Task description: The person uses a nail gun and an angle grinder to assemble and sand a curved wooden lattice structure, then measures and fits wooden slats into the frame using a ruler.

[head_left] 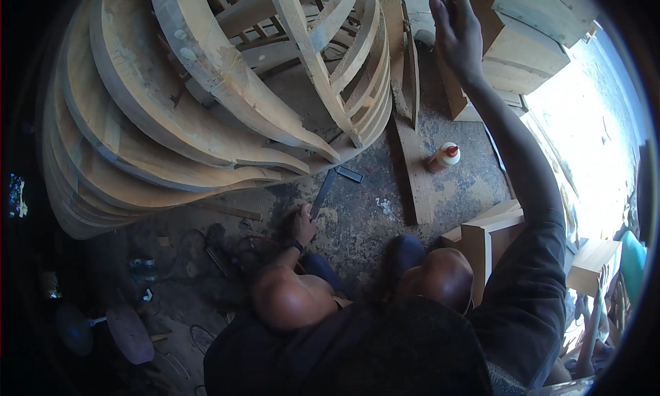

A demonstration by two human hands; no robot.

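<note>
The right hand [457, 31] grips a plank [405, 66] up high while the left hand [302, 225] pinches a file [323, 193] on the floor [357, 217], frames [206, 107] unfinished.

A stack of curved wooden frames [172, 100] fills the upper left, standing on the floor [357, 224]. Right of it a plank [412, 169] lies on the floor, with a glue bottle [443, 157] at its right edge. A metal square [330, 186] lies before the stack. Wooden boxes [522, 38] stand at the upper right.
</note>
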